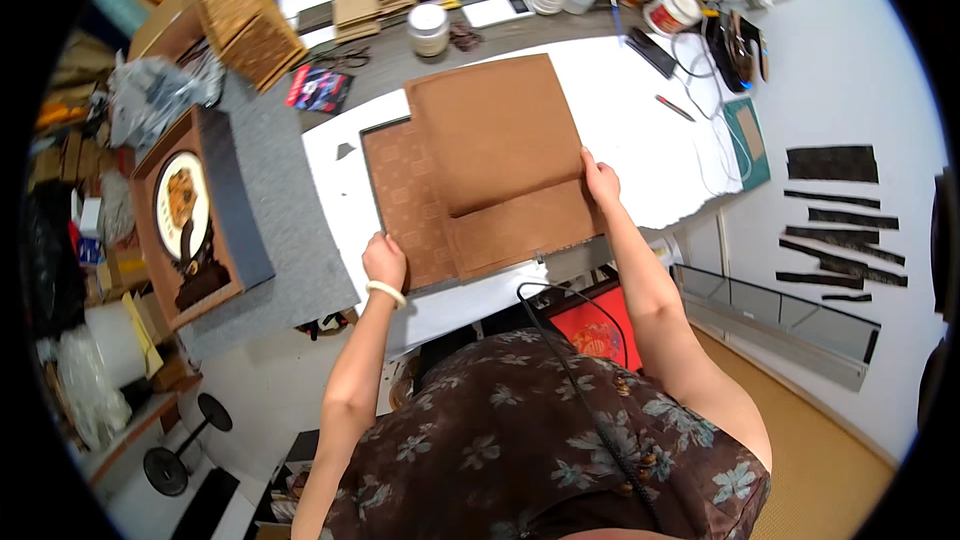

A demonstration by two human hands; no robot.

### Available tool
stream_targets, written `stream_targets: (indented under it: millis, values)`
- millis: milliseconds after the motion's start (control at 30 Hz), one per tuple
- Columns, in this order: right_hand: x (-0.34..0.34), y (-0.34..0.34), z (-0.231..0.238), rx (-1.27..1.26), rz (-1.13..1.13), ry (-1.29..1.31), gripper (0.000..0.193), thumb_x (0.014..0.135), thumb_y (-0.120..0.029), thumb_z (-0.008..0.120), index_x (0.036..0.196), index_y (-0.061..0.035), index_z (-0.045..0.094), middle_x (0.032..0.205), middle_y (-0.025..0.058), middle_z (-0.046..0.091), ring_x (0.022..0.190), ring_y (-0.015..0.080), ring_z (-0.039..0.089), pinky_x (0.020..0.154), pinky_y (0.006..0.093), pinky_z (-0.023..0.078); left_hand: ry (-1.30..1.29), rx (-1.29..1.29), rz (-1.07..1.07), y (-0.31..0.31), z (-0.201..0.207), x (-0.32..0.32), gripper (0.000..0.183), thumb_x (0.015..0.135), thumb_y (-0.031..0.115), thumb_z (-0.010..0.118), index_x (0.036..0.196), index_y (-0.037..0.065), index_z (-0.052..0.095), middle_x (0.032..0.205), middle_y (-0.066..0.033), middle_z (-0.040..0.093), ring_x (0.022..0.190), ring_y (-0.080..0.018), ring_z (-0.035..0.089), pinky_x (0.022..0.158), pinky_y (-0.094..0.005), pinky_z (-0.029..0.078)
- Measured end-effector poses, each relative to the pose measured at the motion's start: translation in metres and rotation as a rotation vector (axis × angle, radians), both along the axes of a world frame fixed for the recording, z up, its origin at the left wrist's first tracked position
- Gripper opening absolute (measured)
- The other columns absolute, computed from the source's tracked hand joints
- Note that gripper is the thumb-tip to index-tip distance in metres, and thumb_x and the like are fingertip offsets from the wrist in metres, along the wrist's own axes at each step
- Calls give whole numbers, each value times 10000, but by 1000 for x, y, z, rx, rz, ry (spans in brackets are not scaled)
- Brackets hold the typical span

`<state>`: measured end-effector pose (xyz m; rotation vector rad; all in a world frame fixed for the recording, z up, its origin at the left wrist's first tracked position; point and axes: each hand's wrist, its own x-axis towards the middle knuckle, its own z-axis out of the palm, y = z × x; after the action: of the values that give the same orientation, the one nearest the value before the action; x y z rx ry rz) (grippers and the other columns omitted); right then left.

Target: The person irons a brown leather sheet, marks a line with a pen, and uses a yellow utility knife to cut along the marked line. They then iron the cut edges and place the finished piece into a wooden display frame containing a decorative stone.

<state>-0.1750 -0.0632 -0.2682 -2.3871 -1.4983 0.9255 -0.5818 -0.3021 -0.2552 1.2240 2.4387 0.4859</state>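
Note:
On the white-covered table lies a flat brown patterned panel (408, 198) with a dark edge, its surface marked with small squares. A plain brown panel (500, 120), which looks like leather or cloth, overlaps its right side and has a pocket-like band along the near part. The lower left corner of the patterned panel is pinched by my left hand (385, 262), which wears a pale bangle. My right hand (601, 180) grips the right edge of the plain panel, thumb on top; the fingers underneath are hidden.
Left of the panels stands a brown box (250, 230) holding a round plate-like piece. Jars (428, 30), brown pads (357, 2) and scissors (350, 57) line the back. At right are a red pen (675, 108), cables and a green mat (748, 145). Dark strips (830, 162) hang on the wall.

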Motion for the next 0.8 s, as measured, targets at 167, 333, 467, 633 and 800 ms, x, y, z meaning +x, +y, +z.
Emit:
stream_targets:
  millis: [167, 333, 467, 633, 800]
  values:
    - [48, 27, 53, 170, -144, 23, 666, 865, -693, 632, 747, -38, 655, 768, 161, 709, 795, 316, 686, 803, 403, 520, 26, 174, -95, 43, 30, 64, 238, 950, 120, 599, 767, -32, 581, 721, -262, 629, 678, -464, 623, 642, -520, 504]
    - [132, 90, 44, 204, -126, -73, 704, 842, -726, 623, 791, -28, 687, 819, 181, 726, 846, 339, 697, 823, 417, 530, -94, 274, -68, 101, 22, 144, 250, 943, 154, 606, 757, -11, 581, 701, -264, 618, 667, -473, 612, 616, -523, 487]
    - [235, 142, 16, 194, -73, -79, 788, 874, -734, 574, 1066, 8, 755, 1069, 255, 733, 1060, 379, 689, 963, 436, 503, -336, 163, -154, 144, 11, 219, 257, 944, 184, 579, 794, -22, 609, 743, -277, 640, 711, -487, 622, 670, -552, 492]
    - [291, 171, -1, 195, -89, -178, 889, 907, -703, 546, 1325, 79, 616, 1314, 305, 634, 1243, 427, 598, 1073, 439, 451, -425, 61, -161, 172, -14, 282, 260, 939, 194, 560, 851, -41, 627, 797, -289, 662, 801, -485, 650, 752, -553, 518]
    - [195, 120, 20, 634, 85, -208, 534, 954, -358, 696, 1285, 52, 609, 1276, 224, 623, 1174, 405, 604, 1048, 456, 466, -578, -295, -183, 176, 3, 255, 429, 1002, 339, 507, 1119, -61, 611, 999, -288, 696, 969, -456, 660, 889, -508, 522]
